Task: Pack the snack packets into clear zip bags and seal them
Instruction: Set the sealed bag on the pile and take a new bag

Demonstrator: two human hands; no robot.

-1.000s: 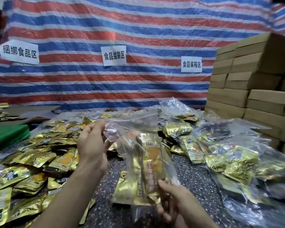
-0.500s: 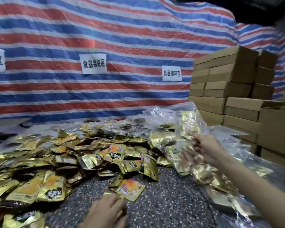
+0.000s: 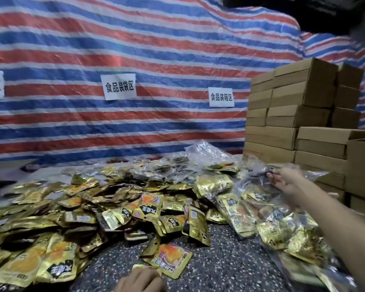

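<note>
Well, I'd judge this job under way but far from done. My right hand (image 3: pixel 287 180) reaches out with its fingers loosely straight, the tips on the clear film of the filled bags (image 3: pixel 282 228) that lie heaped under it and under the forearm. I see no pinch there, though the blur makes me cautious. Those bags hold gold packets; whether their zips are closed I cannot tell. My left hand (image 3: pixel 139 280) shows only its back at the bottom edge, so I cannot tell how its fingers lie. One packet (image 3: pixel 173 260) sits just past it on the table (image 3: pixel 219 260). Beyond and to that hand's left spreads the loose heap (image 3: pixel 72 207), many packets not yet bagged. Neither hand has an empty bag, so I reckon fetching one comes next.
</note>
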